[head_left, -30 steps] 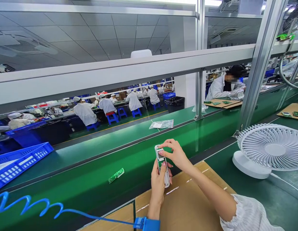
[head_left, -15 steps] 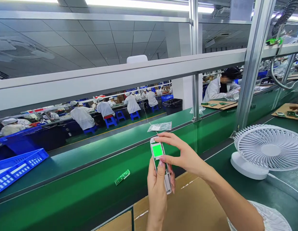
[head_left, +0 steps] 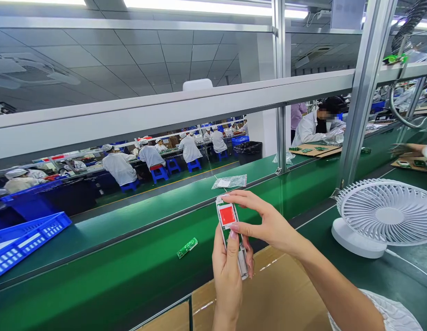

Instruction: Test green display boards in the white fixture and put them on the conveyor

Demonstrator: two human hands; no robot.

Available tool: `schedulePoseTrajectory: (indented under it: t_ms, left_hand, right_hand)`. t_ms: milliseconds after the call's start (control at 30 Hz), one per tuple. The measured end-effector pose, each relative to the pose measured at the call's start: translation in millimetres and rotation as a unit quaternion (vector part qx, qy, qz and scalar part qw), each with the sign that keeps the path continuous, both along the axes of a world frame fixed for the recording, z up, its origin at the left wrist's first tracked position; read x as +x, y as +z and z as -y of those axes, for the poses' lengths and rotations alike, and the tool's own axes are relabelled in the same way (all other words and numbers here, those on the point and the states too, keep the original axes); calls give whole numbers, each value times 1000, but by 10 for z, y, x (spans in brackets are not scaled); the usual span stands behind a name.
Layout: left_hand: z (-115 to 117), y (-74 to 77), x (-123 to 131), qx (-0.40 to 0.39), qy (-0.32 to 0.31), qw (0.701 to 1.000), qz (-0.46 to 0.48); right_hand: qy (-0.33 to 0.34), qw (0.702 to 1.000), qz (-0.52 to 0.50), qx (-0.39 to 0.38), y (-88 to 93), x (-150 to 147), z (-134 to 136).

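Observation:
A slim white handheld device (head_left: pixel 242 264), its casing uncovered to show a green circuit board, is tilted in front of me. Its small square screen (head_left: pixel 227 214) glows red. My left hand (head_left: pixel 229 262) is wrapped around the lower part, thumb on the front. From the right, my right hand (head_left: pixel 260 218) pinches the upper part: its forefinger lies at the top end and its thumb at the screen's lower edge. Its other fingers are partly hidden. Beyond my hands, a loose green circuit board (head_left: pixel 187 248) lies on the green conveyor belt (head_left: pixel 130 271).
Brown cardboard (head_left: pixel 282 294) covers the bench below my hands. A white fan (head_left: pixel 389 216) stands to the right, a blue crate (head_left: pixel 30 243) at the left. A clear plastic bag (head_left: pixel 229 182) lies on the ledge beyond the belt. At far right, a co-worker's hand (head_left: pixel 403 149) is above boards on cardboard.
The screen has turned from green to red. The loose circuit board has shifted right along the belt. A co-worker's hand has moved at far right. My hands keep their hold.

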State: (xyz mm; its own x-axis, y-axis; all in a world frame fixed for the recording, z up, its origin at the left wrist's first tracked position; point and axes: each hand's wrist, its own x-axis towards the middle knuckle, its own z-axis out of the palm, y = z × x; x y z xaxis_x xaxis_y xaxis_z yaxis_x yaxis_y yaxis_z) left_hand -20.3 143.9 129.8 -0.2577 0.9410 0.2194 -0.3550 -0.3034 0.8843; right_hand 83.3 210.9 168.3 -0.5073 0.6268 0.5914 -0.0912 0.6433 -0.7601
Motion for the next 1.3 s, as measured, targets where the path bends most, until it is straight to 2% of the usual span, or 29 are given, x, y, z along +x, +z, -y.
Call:
schedulePoseTrajectory:
  t_ms: [400,567,667,733,800,833,933,1000,1100,1200,1300]
  left_hand:
    - [-21,-9,-29,-12,8,1000,-16]
    - [-66,-19,-93,-58,4,996,-67]
    - [-155,-132,-218,-108,-6,989,-103]
    - [-228,-243,-343,-148,5,980,-131]
    - [-290,-345,-482,-168,38,974,-147]
    - [-311,-385,-550,-171,60,972,-150]
    - [-325,-444,-724,-175,114,968,-138]
    - [-309,-455,-807,-172,140,967,-126]
    - [-297,-485,-889,-171,175,962,-118]
    - [-320,-540,-921,-179,189,959,-112]
    - [-340,-575,-894,-177,178,961,-116]
  right_hand:
    - [-6,1000,-2,-3,-45,-26,-39]
    - [-50,998,-26,-23,-154,-104,-171]
    - [-34,989,-72,-122,-351,-190,-366]
    - [-47,975,-72,-207,-580,-255,-565]
    - [-169,957,-21,-236,-868,-308,-793]
    - [-206,947,4,-246,-1018,-327,-904]
    - [-283,921,68,-259,-1416,-341,-1164]
    - [-315,909,116,-246,-1594,-325,-1251]
    - [-343,903,172,-196,-1726,-305,-1276]
    - [-352,901,208,-145,-1756,-362,-1222]
    - [-303,918,235,-104,-1741,-557,-1138]
